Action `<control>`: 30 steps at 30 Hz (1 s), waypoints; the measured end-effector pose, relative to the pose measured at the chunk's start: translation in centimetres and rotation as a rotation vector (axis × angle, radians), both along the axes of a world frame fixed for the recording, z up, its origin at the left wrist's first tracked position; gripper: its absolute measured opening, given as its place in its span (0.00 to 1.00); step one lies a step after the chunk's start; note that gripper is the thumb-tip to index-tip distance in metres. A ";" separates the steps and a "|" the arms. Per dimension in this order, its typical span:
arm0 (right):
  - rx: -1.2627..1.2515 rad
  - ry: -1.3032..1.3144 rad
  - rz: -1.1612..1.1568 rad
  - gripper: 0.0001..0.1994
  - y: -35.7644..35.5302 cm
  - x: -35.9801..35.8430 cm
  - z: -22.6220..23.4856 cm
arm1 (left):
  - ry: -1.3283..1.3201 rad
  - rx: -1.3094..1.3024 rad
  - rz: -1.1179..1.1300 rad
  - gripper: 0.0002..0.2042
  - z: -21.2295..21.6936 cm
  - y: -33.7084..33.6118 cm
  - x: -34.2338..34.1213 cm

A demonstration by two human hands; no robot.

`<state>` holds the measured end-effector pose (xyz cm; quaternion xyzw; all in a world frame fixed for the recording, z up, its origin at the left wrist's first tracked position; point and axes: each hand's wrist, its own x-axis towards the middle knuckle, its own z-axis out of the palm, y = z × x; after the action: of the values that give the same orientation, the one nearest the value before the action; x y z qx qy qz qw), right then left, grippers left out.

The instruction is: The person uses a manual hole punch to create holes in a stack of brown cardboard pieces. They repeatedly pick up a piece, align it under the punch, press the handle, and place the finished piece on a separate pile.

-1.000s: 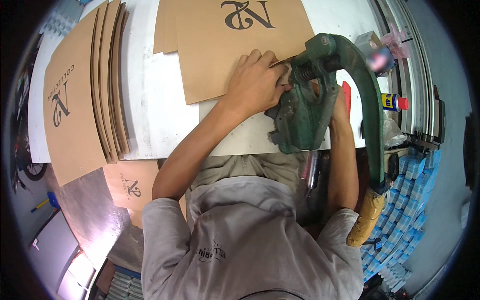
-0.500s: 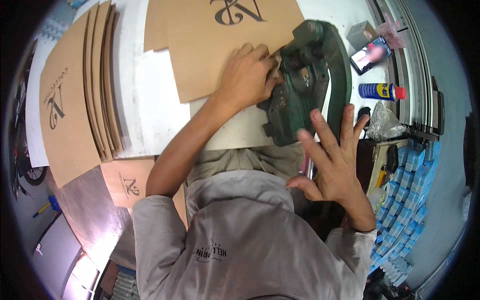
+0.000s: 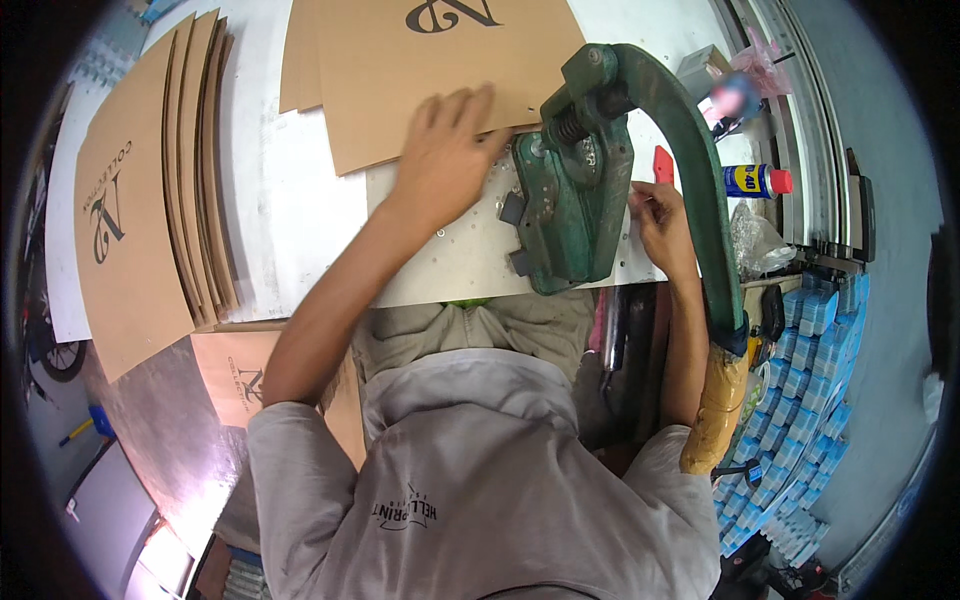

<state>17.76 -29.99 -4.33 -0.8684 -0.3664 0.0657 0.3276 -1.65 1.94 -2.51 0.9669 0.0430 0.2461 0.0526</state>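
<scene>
A green hand-lever press stands at the table's front edge. Its curved lever reaches back toward me and ends in a handle wrapped in yellow tape. My left hand lies open, palm down, over the near edge of a brown printed cardboard sheet, its fingers slightly blurred. The sheet's right corner, with a small dot in it, is beside the press head. Right of the press, my right hand has its fingers pinched together above the table; what they hold, if anything, is too small to tell.
Several brown sheets stand stacked at the left. A blue spray can with a red cap, a red object, a clear plastic bag and a small box lie to the right. Blue-wrapped packs are piled beside the table.
The press lever has swung up toward me, bringing its taped handle into view. My right hand, spread before the press, has moved to its right side and pinched. My left hand's grip has loosened.
</scene>
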 end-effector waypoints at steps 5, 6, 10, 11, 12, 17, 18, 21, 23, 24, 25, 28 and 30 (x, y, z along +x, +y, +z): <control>0.009 -0.180 0.002 0.05 3.8 -3.0 1.9 | 0.228 0.054 0.206 0.21 1.8 2.8 -5.8; 0.002 -0.207 0.029 0.04 4.1 -3.1 2.4 | 0.234 0.052 0.181 0.23 1.7 3.3 -5.8; 0.100 0.030 -0.040 0.03 5.3 -3.1 3.6 | 0.198 -0.011 0.111 0.31 1.3 5.6 -4.8; 0.204 0.273 -0.010 0.04 6.7 -3.4 4.9 | 0.178 -0.042 0.090 0.34 1.2 5.8 -4.4; 0.255 0.282 0.124 0.07 7.2 -1.7 3.7 | 0.171 -0.062 0.083 0.35 1.1 5.9 -4.2; 0.289 0.441 0.237 0.15 12.9 -3.0 3.7 | 0.082 -0.082 0.067 0.35 0.8 6.2 -2.9; 0.298 0.484 0.234 0.16 12.9 -2.6 2.7 | 0.072 -0.079 0.063 0.33 0.8 6.1 -2.7; 0.271 0.501 0.263 0.15 12.3 -1.8 1.1 | 0.022 -0.080 0.050 0.27 0.3 5.8 -2.3; 0.221 0.491 0.237 0.12 12.2 -1.5 2.3 | -0.047 -0.092 0.050 0.22 -0.4 5.7 -2.1; 0.222 0.552 0.167 0.10 12.4 -1.7 3.2 | -0.052 -0.123 0.062 0.20 -0.4 5.3 -1.9; 0.266 0.746 -0.017 0.09 13.3 -2.7 5.3 | -0.056 -0.153 0.068 0.18 -0.2 4.5 -1.3; 0.550 1.032 -0.174 0.09 13.4 -2.6 3.9 | -0.037 -0.289 0.035 0.15 1.2 1.9 0.4; 0.592 0.954 -0.183 0.09 13.5 -3.0 2.8 | 0.007 -0.376 0.003 0.16 1.4 0.7 1.3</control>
<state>14.78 -16.46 -1.50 -0.6417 -0.1039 0.3166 0.6907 -0.39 2.64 -1.09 0.9407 0.0897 0.2306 0.2321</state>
